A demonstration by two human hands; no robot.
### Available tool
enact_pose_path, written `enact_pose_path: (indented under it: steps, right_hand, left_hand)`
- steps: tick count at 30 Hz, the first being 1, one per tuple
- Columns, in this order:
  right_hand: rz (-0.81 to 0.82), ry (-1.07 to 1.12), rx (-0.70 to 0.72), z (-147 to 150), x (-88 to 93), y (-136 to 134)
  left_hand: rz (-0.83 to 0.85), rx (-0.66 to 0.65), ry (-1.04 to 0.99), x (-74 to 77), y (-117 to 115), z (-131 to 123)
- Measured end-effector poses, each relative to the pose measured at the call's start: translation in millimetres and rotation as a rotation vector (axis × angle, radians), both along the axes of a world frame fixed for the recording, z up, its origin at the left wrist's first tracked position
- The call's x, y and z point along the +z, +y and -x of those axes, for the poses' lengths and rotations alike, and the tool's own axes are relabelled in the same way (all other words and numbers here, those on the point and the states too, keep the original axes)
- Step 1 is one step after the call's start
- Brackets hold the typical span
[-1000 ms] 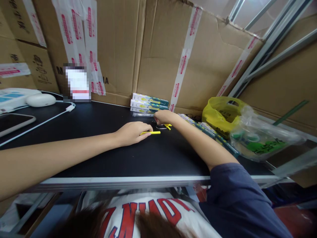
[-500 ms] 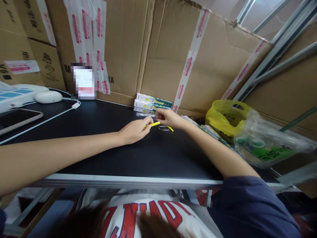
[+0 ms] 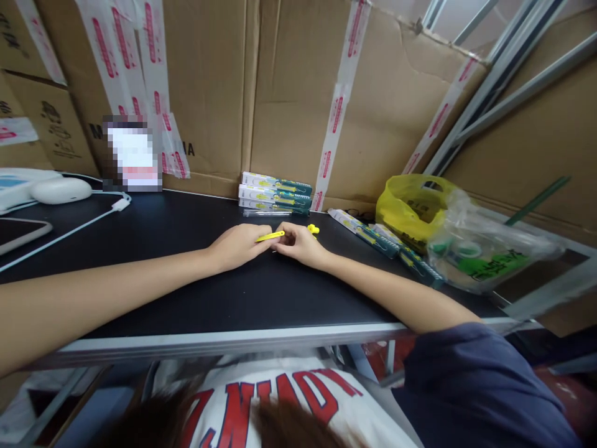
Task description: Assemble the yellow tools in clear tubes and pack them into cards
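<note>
Box stack: The stack of thin boxes [image 3: 276, 186] sits at the back of the black table [image 3: 261, 305], near the big cardboard [image 3: 205, 93]. Maybe it is there so the hands have room.
Yellow stick: The yellow stick [image 3: 271, 236] is in front of the stack, in the left hand. Its end with a small hole pokes out, perhaps so the other hand can get at it.
Left hand: The left hand [image 3: 236, 246] is in front of the stack, a bit to its left. Thumb and fingers pinch the stick, likely to keep it steady.
Right hand: The right hand [image 3: 303, 246] is in front of the stack, its fingers curled by the stick's end. I cannot tell if it grips anything, because its fingers hide the spot.
Yellow bit: A small yellow piece [image 3: 313, 230] is just behind the right hand, in front of the stack's right end.
Clear thing: A shiny clear thing [image 3: 267, 213] lies right at the stack's front.
Bags: A yellow bag [image 3: 405, 208] and a clear bag [image 3: 494, 261] are well right of the stack, maybe to stay out of the way.
</note>
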State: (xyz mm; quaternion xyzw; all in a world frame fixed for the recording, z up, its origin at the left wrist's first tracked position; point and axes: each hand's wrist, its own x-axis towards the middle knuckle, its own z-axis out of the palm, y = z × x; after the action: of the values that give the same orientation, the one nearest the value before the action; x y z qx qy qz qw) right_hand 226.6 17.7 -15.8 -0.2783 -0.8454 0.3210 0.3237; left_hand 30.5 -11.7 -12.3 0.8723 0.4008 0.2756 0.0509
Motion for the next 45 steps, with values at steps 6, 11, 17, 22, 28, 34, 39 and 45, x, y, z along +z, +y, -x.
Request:
enact_pose_path:
  steps: [6,11,17,22,28,34,39,45]
  right_hand:
    - [0.163,0.059,0.011,0,3.2,2]
    - [0.261,0.132,0.026,-1,7.9,2]
    - [0.277,0.16,0.051,-3,7.1,6]
    - [0.157,0.139,0.081,-2,3.8,2]
    - [-0.276,-0.04,-0.028,0,2.3,-9]
    - [-0.464,-0.15,-0.084,-1,0.5,-9]
    - [-0.417,-0.129,-0.075,-1,-0.2,-5]
    - [-0.352,-0.131,-0.019,-1,2.0,-5]
  left_hand:
    - [-0.028,-0.011,-0.044,0.6,-1,1]
    - [-0.031,-0.025,-0.115,0.3,1,1]
    - [0.043,-0.042,-0.098,-0.4,2,0]
    - [0.063,-0.043,-0.107,-1.7,3,0]
    - [0.063,-0.059,-0.081,-2.4,4,0]
    - [0.062,-0.09,-0.035,-2.4,5,0]
    - [0.055,-0.09,-0.123,-0.7,1,1]
    - [0.04,-0.138,-0.189,-3.0,1,1]
